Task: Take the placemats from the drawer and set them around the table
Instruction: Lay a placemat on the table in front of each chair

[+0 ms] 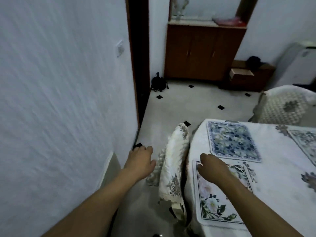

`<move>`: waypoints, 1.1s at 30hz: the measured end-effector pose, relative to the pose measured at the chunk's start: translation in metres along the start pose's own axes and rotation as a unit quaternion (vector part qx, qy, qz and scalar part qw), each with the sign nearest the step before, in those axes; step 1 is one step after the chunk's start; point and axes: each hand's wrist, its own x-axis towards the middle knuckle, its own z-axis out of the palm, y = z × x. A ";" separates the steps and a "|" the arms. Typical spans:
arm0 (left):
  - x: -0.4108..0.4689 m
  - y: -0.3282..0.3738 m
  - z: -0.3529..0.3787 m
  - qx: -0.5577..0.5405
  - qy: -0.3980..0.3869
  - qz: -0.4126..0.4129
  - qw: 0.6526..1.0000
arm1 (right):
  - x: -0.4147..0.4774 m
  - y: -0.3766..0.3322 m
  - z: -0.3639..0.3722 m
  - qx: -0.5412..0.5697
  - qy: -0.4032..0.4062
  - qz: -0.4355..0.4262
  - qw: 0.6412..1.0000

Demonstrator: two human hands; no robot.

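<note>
Table (222, 139) fills the right with three mats down: near mat (215, 202) at the near-left edge, blue mat (232, 142) beyond, a third (306, 144) cut off far right. Right hand (213, 168) rests loosely curled on the near mat, seemingly squaring it; left hand (140, 161) hangs empty, fingers relaxed, over a narrow floor strip between wall (59, 100) and covered chair (174, 163). Next: fetch more from the open drawer (241, 74), far across clear floor.

Right hand (213, 166) on near placemat (220, 202), left hand (141, 161) empty, blue placemat (232, 141) beyond
</note>
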 end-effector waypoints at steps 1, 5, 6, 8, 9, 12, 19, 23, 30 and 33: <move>0.019 0.004 0.002 0.000 -0.008 0.020 1.000 | 0.008 0.008 0.000 0.006 -0.002 0.024 1.000; 0.096 0.020 0.011 0.002 -0.047 0.080 0.996 | 0.053 0.044 0.009 0.055 0.001 0.094 0.994; 0.117 0.023 0.012 0.007 -0.048 0.092 0.995 | 0.065 0.051 0.010 0.065 0.003 0.108 0.992; 0.153 0.033 0.011 0.018 -0.054 0.113 0.992 | 0.084 0.064 0.011 0.086 0.006 0.144 0.986; 0.171 0.039 0.011 0.024 -0.059 0.124 0.990 | 0.092 0.070 0.011 0.095 0.003 0.163 0.982; 0.217 0.060 0.013 0.043 -0.070 0.163 0.983 | 0.102 0.084 0.006 0.121 0.001 0.209 0.970; 0.290 0.127 0.052 0.084 -0.114 0.307 0.941 | 0.098 0.129 0.011 0.165 0.027 0.343 0.924; 0.333 0.146 0.079 0.110 -0.147 0.391 0.902 | 0.099 0.136 0.020 0.190 0.036 0.430 0.882; 0.441 0.154 0.104 0.103 -0.181 0.510 0.835 | 0.128 0.106 0.036 0.212 0.032 0.574 0.790; 0.473 0.159 0.106 0.102 -0.201 0.545 0.808 | 0.141 0.080 0.036 0.210 0.014 0.618 0.757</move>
